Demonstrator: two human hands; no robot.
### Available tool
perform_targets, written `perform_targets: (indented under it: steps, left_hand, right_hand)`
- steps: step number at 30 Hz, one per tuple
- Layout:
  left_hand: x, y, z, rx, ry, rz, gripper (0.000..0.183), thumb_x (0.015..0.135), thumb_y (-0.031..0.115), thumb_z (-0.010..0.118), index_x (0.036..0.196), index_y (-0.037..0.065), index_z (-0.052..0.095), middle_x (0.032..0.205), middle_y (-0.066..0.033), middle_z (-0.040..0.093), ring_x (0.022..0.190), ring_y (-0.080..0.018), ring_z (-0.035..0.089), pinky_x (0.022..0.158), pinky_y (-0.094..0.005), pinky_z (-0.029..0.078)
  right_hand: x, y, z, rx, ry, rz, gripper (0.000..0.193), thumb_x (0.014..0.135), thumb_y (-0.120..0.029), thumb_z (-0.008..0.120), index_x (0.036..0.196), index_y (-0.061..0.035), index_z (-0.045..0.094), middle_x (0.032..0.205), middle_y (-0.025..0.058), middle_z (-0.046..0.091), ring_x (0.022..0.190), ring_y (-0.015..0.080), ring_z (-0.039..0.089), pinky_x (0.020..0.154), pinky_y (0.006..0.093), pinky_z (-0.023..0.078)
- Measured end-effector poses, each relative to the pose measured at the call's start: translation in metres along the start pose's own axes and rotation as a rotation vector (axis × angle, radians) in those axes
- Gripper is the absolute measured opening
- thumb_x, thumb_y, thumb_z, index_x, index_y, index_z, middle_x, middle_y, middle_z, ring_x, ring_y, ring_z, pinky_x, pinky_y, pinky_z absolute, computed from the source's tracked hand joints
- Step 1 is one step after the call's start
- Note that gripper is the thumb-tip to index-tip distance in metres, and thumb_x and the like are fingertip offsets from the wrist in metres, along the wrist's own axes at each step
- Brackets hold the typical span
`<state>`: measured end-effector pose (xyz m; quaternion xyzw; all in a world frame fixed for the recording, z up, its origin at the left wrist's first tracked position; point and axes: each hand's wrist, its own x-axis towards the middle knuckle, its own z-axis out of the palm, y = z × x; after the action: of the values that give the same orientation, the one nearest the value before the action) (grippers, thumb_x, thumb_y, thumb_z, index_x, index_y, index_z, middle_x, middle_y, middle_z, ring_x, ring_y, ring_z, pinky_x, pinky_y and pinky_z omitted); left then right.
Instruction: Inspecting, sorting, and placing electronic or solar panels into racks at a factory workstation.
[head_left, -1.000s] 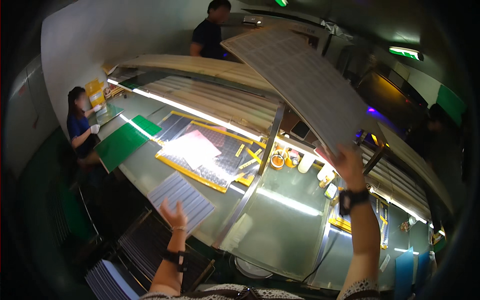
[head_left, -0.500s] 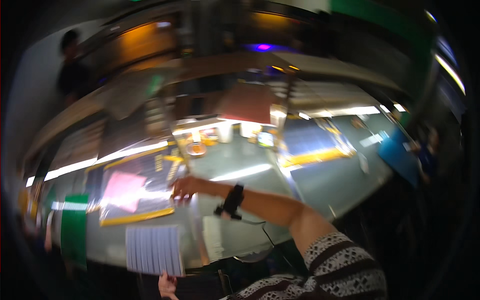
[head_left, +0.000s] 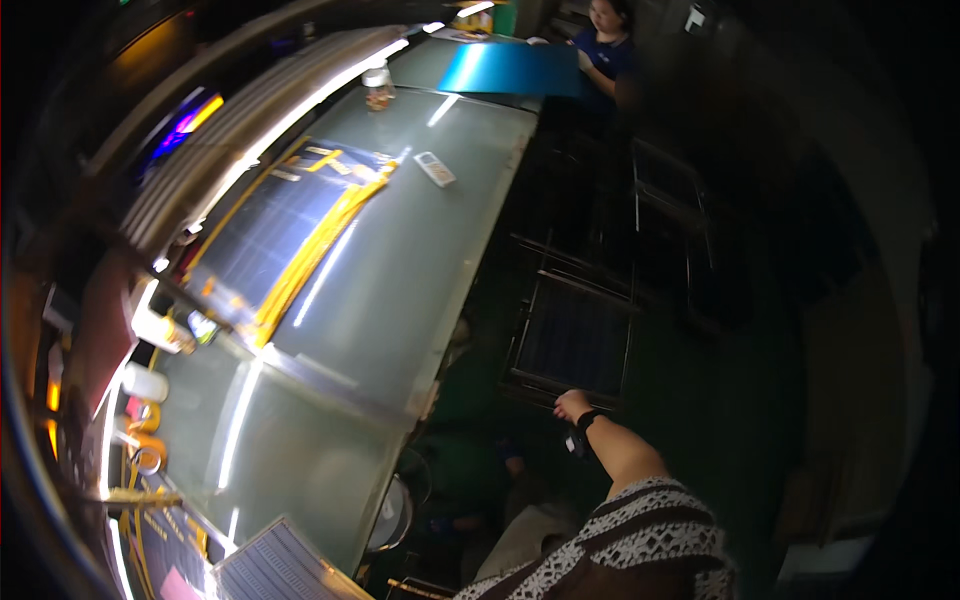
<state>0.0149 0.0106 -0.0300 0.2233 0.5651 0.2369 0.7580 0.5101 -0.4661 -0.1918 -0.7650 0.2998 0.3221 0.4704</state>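
My right hand (head_left: 573, 406), with a black strapped device (head_left: 577, 440) at the wrist, reaches out over the dark floor beside the table. Its fingers look curled at the near rail of a dark-seated metal chair (head_left: 575, 335); the grip is small and dim. My left hand is out of view. At the bottom, a pale sheet with lined rows (head_left: 280, 565) lies over the table's near corner, cut off by the picture's edge. Part of a pink sheet (head_left: 180, 585) shows beside it.
The long glass-topped table (head_left: 400, 260) carries a dark panel with yellow tape edges (head_left: 285, 235), a small white card-like object (head_left: 435, 169) and a jar (head_left: 377, 88). At the far end, a person (head_left: 605, 55) sits by a blue sheet (head_left: 510, 69). A round stool (head_left: 392, 515) stands by the table.
The view has swung to the right. My right hand has left the tabletop for the chair beside the table. My left hand, earlier at the lined sheet's lower edge, has gone out of view.
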Motion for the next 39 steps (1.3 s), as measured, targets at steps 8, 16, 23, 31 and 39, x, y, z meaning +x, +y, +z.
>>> perform_targets:
  steps: [8,16,23,31,39]
  left_hand:
    - [0.019,-0.028,0.128,0.079,0.119,-0.011,0.017,0.086,0.023,0.051,0.092,0.007,0.054,0.082,-0.0061,0.056,0.072,-0.0179,0.055,0.063,-0.0293,0.049]
    - [0.029,-0.048,0.193,0.162,0.172,-0.030,0.017,0.087,0.024,0.049,0.089,0.008,0.054,0.077,-0.0046,0.054,0.068,-0.0172,0.054,0.061,-0.0289,0.048]
    - [0.025,-0.047,0.219,0.168,0.187,-0.020,0.018,0.088,0.025,0.048,0.086,0.008,0.054,0.073,-0.0033,0.052,0.065,-0.0166,0.053,0.059,-0.0285,0.048]
    - [0.021,-0.043,0.225,0.123,0.152,-0.033,0.020,0.089,0.027,0.047,0.083,0.009,0.054,0.067,-0.0018,0.050,0.061,-0.0158,0.051,0.057,-0.0280,0.048]
    - [-0.001,-0.002,0.163,-0.051,0.085,0.028,0.022,0.090,0.028,0.046,0.080,0.010,0.054,0.062,-0.0003,0.048,0.057,-0.0151,0.050,0.055,-0.0276,0.047]
  right_hand:
    - [0.105,-0.021,-0.086,-0.438,0.663,-0.266,0.019,0.081,-0.013,0.048,0.088,0.0037,0.055,0.080,0.0245,0.060,0.080,0.0401,0.057,0.070,0.0433,0.046]
    - [0.163,-0.050,-0.060,-0.479,0.482,-0.200,0.030,0.085,-0.026,0.045,0.099,0.0004,0.051,0.089,0.0253,0.059,0.085,0.0397,0.057,0.073,0.0461,0.046]
    - [0.172,-0.051,-0.047,-0.507,0.521,-0.157,0.030,0.085,-0.026,0.045,0.096,0.0003,0.054,0.084,0.0228,0.061,0.079,0.0390,0.059,0.072,0.0458,0.047]
    - [0.087,-0.088,-0.114,-0.496,0.574,-0.330,0.024,0.080,-0.019,0.047,0.073,0.0011,0.058,0.074,0.0230,0.060,0.074,0.0401,0.059,0.067,0.0467,0.047]
    - [-0.129,-0.138,-0.159,0.552,0.090,-0.575,0.026,0.085,-0.024,0.053,0.076,-0.0005,0.056,0.068,0.0052,0.058,0.060,0.0141,0.053,0.055,0.0329,0.042]
